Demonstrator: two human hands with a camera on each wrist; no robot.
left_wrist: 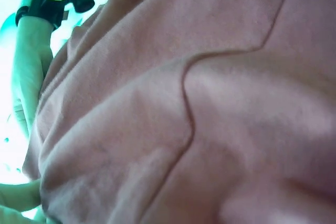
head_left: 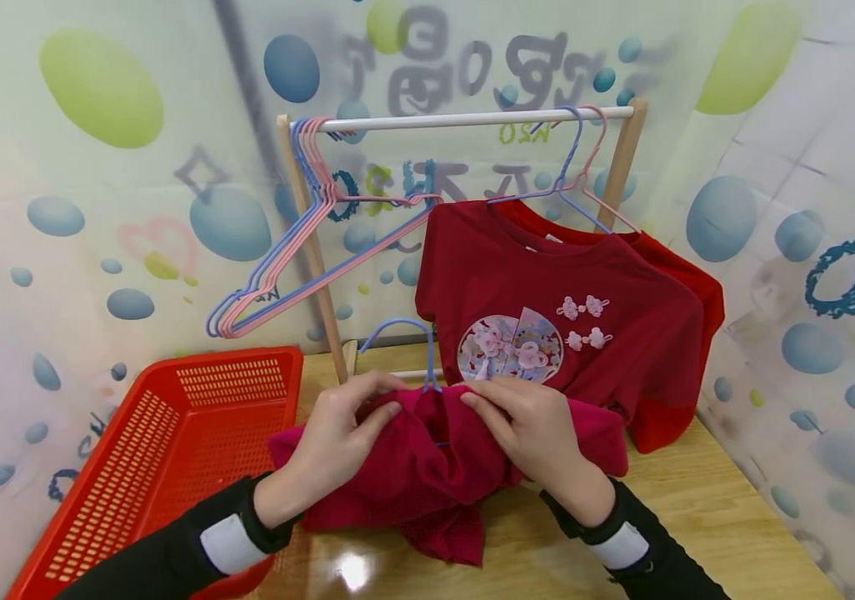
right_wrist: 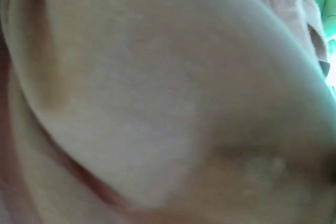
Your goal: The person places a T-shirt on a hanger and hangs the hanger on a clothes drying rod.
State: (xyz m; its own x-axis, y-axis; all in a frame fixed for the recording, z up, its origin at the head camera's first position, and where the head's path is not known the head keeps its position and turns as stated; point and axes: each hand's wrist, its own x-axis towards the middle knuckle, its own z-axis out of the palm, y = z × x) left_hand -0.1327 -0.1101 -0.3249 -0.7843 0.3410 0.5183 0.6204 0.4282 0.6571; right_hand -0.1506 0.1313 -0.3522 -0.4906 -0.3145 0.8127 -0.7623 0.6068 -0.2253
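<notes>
A magenta shirt (head_left: 412, 475) is bunched over the table between my hands in the head view. The hook of a blue hanger (head_left: 430, 350) sticks up out of its neck opening; most of that hanger is hidden inside the cloth. My left hand (head_left: 341, 429) pinches the shirt's upper edge left of the hook, thumb against the fabric. On the hook's other side my right hand (head_left: 536, 425) pinches the same edge. Folds of the shirt (left_wrist: 173, 103) fill most of the left wrist view. Close, blurred skin of the right hand (right_wrist: 147, 87) covers much of the right wrist view.
Behind the hands stands a rack with a white rail (head_left: 457, 121). Several pink and blue hangers (head_left: 315, 217) hang at its left end. A dark red T-shirt (head_left: 570, 308) and a brighter red shirt (head_left: 678, 333) hang at the right. A red plastic basket (head_left: 82, 492) sits left.
</notes>
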